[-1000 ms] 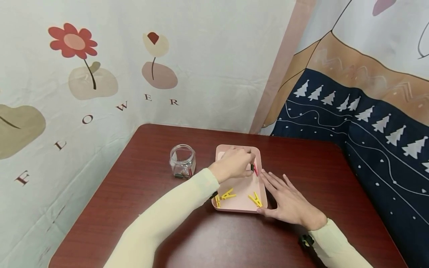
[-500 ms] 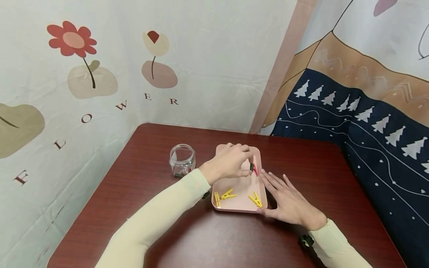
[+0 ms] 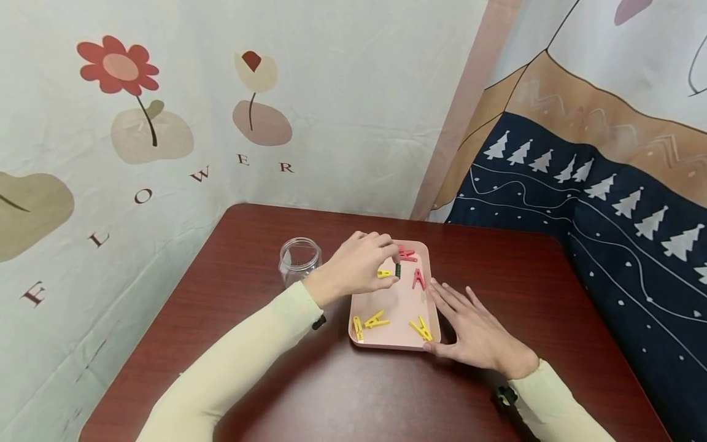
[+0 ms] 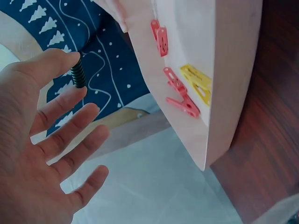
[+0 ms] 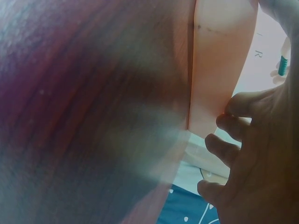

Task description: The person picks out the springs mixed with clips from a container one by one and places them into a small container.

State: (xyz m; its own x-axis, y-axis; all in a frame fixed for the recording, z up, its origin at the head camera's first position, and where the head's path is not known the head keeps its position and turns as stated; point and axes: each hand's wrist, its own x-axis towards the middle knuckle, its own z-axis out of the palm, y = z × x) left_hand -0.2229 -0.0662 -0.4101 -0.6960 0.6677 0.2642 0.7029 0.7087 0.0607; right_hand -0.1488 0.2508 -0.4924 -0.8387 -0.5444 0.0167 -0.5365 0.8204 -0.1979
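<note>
My left hand (image 3: 350, 264) is raised over the left side of the pink tray (image 3: 393, 336). Between its thumb and index fingertip it pinches a dark green coiled spring (image 4: 78, 74), with the other fingers spread. My right hand (image 3: 480, 331) rests against the tray's right side, fingers extended along the rim. Inside the tray lie several clothespins: a red clothespin (image 3: 418, 279) by the right wall, more red ones at the far end, and yellow ones such as a yellow clothespin (image 3: 421, 329) in the near right corner. A yellow clothespin (image 3: 383, 274) is partly hidden behind the left hand.
A clear open jar (image 3: 300, 255) stands left of the tray, its lower part hidden by the left wrist. Both sit on a dark red-brown wooden table (image 3: 353, 393). Printed curtains hang behind the table and along its right side.
My left hand has drawn left and slightly up with the spring, away from the tray's right wall, uncovering red clothespins. The right hand has stayed in place.
</note>
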